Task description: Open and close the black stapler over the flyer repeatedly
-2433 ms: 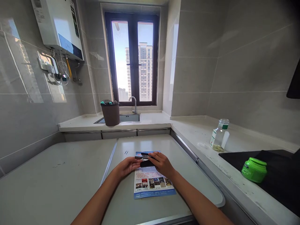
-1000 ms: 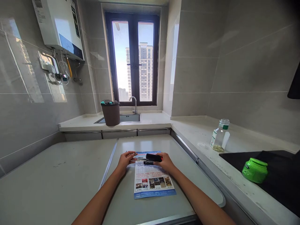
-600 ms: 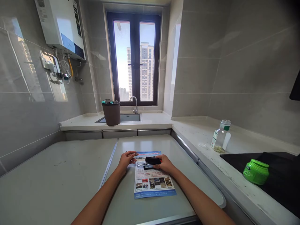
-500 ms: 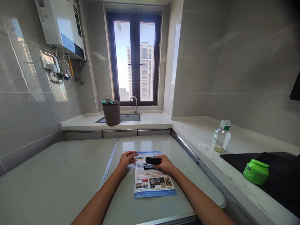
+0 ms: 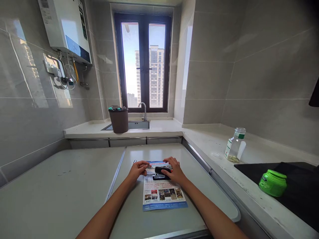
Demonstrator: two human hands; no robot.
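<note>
A black stapler [image 5: 162, 170] lies over a printed flyer [image 5: 164, 200] on the pale table. Its black upper part stands apart from its base, and a thin silver strip shows at the left end. My right hand [image 5: 176, 171] grips it from the right, thumb along the upper part and fingers curled over the far side. At its left end is my left hand [image 5: 138, 170], fingertips pinched together over the flyer's upper left edge. Whatever is between those fingertips is too small to make out. A tiny thin sliver [image 5: 135, 161] shows just behind the left hand.
The table's pale top [image 5: 74, 192] has a metal seam left of the flyer. On the right counter are a glass jar [image 5: 234, 146] and a green tub [image 5: 272, 183] by a black surface. A brown bin [image 5: 119, 121] stands at the sink [image 5: 139, 125].
My left hand has shifted slightly right, closer to the stapler's left end. My right hand's fingers have lifted and reached farther over the stapler, which has moved very little.
</note>
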